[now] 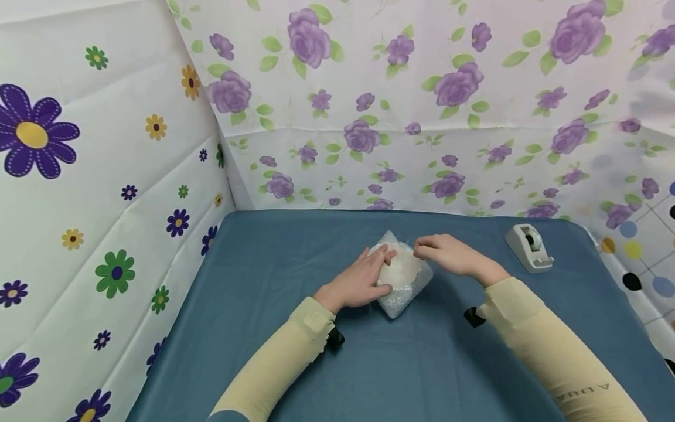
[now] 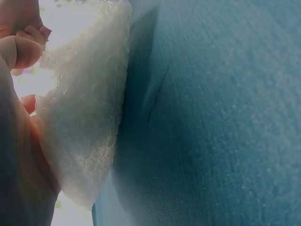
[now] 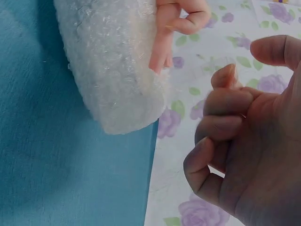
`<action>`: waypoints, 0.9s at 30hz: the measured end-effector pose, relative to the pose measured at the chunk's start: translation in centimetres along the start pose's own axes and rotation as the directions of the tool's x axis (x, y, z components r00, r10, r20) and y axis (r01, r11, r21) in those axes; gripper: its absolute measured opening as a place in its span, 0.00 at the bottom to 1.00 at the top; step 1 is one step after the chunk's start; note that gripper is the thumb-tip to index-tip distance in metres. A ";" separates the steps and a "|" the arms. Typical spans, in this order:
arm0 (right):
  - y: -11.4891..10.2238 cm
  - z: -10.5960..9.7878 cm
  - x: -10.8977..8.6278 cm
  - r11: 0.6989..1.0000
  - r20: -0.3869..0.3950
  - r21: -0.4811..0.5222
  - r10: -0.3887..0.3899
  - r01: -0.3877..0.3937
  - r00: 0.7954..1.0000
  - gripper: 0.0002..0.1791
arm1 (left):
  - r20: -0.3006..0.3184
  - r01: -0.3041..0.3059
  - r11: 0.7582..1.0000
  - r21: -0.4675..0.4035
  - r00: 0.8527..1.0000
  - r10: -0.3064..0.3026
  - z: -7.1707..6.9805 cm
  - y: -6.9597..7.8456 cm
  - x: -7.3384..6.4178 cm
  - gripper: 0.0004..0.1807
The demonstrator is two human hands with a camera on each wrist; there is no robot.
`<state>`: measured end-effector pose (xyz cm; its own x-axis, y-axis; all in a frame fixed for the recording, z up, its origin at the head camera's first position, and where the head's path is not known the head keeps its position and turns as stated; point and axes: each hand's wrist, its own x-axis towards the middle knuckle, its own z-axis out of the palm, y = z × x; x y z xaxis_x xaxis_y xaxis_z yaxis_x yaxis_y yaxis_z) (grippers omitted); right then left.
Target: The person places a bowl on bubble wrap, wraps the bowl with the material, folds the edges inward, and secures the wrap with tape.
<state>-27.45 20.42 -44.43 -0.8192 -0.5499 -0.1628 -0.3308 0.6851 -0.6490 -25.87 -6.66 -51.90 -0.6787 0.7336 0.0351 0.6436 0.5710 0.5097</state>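
A bubble-wrapped bundle [image 1: 403,271] lies on the blue cloth, with a pale round shape showing at its top. In the left wrist view the bubble wrap [image 2: 84,108] stands as a thick, bumpy side wall. My left hand [image 1: 360,278] rests on the bundle's left part, its fingers spread over the top and the thumb toward the near side. Just beyond the right edge hovers my right hand [image 1: 448,253]. The right wrist view shows that hand's fingers [image 3: 221,127] loosely curled with the thumb apart, nothing between them, beside the wrap [image 3: 113,70].
A white tape dispenser [image 1: 529,248] stands at the back right of the blue-covered table [image 1: 274,269]. Flower-patterned sheets [image 1: 364,88] hang behind and at the left. Dark wrist devices [image 1: 474,317] show under both sleeves.
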 end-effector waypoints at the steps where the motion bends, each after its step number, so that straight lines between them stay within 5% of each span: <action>1: -0.1 0.0 0.0 1.000 0.001 0.012 -0.006 0.006 1.000 0.21 | -0.001 0.001 1.000 0.002 1.000 -0.001 0.0 0.0 0.0 0.26; 11: -1.3 -1.0 0.0 0.997 -0.093 -0.076 -0.038 0.031 0.995 0.11 | -0.011 -0.009 1.000 -0.010 1.000 0.009 -0.3 0.1 0.1 0.22; 15: -1.6 -1.0 0.4 0.999 -0.055 -0.018 -0.030 0.029 0.998 0.15 | -0.016 0.004 0.999 -0.038 1.000 -0.005 -0.3 0.0 0.0 0.29; 21: -0.9 0.3 1.1 1.000 0.033 0.007 -0.024 0.024 0.999 0.17 | -0.050 -0.009 0.987 -0.160 0.999 0.001 -0.1 -0.1 -0.1 0.12; 27: -0.8 1.2 1.7 0.999 0.070 0.011 -0.038 0.038 0.997 0.14 | -0.088 -0.018 0.983 -0.185 0.996 0.001 0.3 -0.3 0.0 0.08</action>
<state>-28.01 18.42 -45.10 -0.7711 -0.6079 -0.1895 -0.3560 0.6584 -0.6632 -26.00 -6.75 -52.29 -0.7065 0.6989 0.1113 0.5787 0.4799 0.6594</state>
